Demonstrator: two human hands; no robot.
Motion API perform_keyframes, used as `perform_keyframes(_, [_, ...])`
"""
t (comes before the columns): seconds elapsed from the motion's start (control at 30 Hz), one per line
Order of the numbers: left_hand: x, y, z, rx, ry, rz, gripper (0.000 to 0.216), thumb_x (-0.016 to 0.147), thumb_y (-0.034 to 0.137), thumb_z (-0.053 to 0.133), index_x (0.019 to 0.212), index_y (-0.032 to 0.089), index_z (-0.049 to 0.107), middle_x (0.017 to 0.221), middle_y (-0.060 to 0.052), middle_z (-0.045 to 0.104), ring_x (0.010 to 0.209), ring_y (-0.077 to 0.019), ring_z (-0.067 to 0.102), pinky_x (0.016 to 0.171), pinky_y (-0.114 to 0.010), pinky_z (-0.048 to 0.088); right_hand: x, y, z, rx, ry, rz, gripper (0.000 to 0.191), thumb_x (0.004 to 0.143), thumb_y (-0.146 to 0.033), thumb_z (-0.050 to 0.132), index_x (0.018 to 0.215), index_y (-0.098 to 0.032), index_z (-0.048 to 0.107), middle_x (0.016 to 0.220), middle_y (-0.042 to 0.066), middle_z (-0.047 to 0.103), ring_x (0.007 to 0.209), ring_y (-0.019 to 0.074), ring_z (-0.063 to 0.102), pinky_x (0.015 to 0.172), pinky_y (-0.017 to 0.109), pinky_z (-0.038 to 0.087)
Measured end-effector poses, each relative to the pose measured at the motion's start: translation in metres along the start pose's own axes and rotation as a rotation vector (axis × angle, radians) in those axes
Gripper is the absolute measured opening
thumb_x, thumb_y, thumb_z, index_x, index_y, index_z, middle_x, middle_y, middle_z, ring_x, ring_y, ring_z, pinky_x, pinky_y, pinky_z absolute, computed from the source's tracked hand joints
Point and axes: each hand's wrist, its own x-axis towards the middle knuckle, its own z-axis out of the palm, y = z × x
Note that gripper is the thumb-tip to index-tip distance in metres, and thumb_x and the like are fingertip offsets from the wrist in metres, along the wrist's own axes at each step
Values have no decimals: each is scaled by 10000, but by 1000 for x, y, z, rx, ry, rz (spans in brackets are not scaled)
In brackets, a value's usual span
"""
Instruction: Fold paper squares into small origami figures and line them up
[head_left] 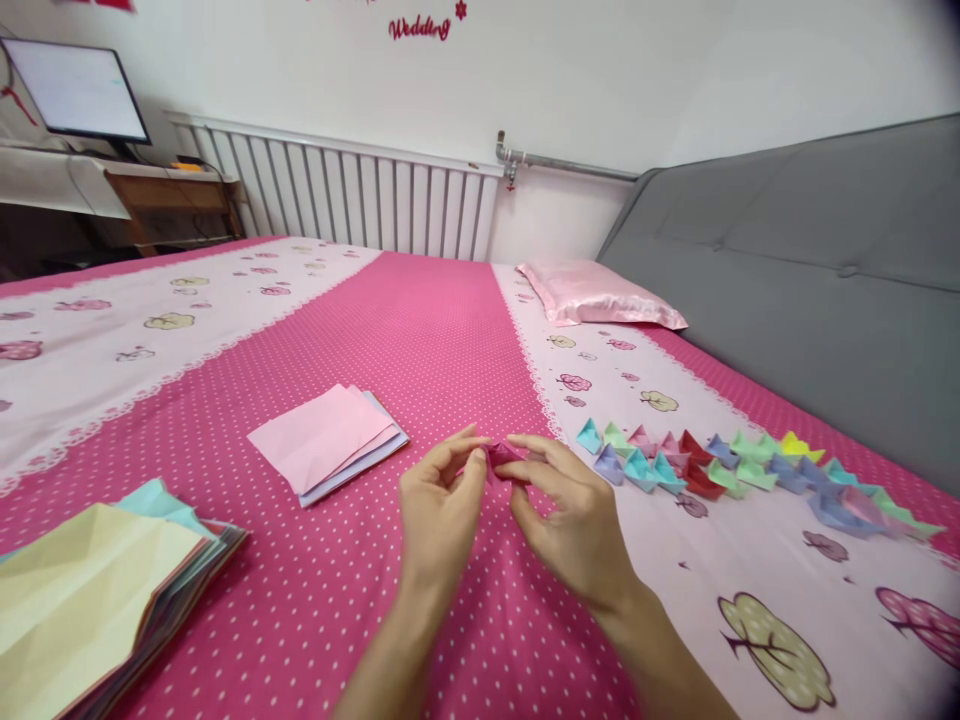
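My left hand point(439, 505) and my right hand point(574, 515) meet over the pink dotted bedsheet point(420, 330), both pinching a small folded piece of dark pink paper point(504, 458) between thumbs and fingers. The paper is mostly hidden by my fingertips. To the right of my hands lie several small folded paper boats point(720, 465) in blue, green, pink, red and yellow, in rows on the white part of the sheet. A small stack of square paper sheets point(326, 440), pink on top, lies to the left of my hands.
A thicker pile of creased coloured sheets point(90, 590), pale yellow on top, sits at the near left. A pink satin pillow point(600, 295) lies by the grey padded headboard point(810, 280). A radiator point(345, 190), a desk and a monitor point(75, 90) stand beyond the bed.
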Motion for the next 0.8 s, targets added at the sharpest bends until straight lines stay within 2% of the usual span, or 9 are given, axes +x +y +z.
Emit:
perform_keyframes(0.3, [1, 1, 0, -143, -152, -124, 274, 682, 196, 643, 948, 136, 618, 928, -83, 682, 859, -174, 646, 795, -310, 524, -1, -3, 0, -30, 33, -38, 274, 752, -61, 477, 896, -219, 649, 1027, 68, 623, 946, 192, 587, 811, 368, 503])
perform_keyframes(0.47, [3, 1, -2, -161, -184, -156, 322, 703, 171, 608, 1022, 133, 585, 923, -86, 682, 851, -170, 647, 793, -315, 522, 0, -4, -2, -41, -24, -73, 264, 762, -48, 475, 874, -223, 639, 1022, 41, 634, 939, 184, 585, 807, 355, 497])
perform_keyframes(0.7, [5, -1, -5, -161, -198, -179, 307, 701, 189, 623, 995, 114, 572, 906, -82, 682, 823, -149, 646, 769, -268, 515, 2, -4, -2, -32, -75, -103, 277, 773, -35, 454, 906, -225, 606, 1032, 29, 621, 949, 173, 571, 796, 325, 482])
perform_keyframes(0.8, [5, 0, -5, -138, -205, -180, 311, 713, 202, 618, 1009, 122, 571, 902, -82, 682, 801, -148, 649, 761, -274, 514, 1, -2, -2, -40, -109, -74, 255, 776, -56, 459, 951, -211, 561, 955, 46, 622, 888, 183, 576, 734, 318, 482])
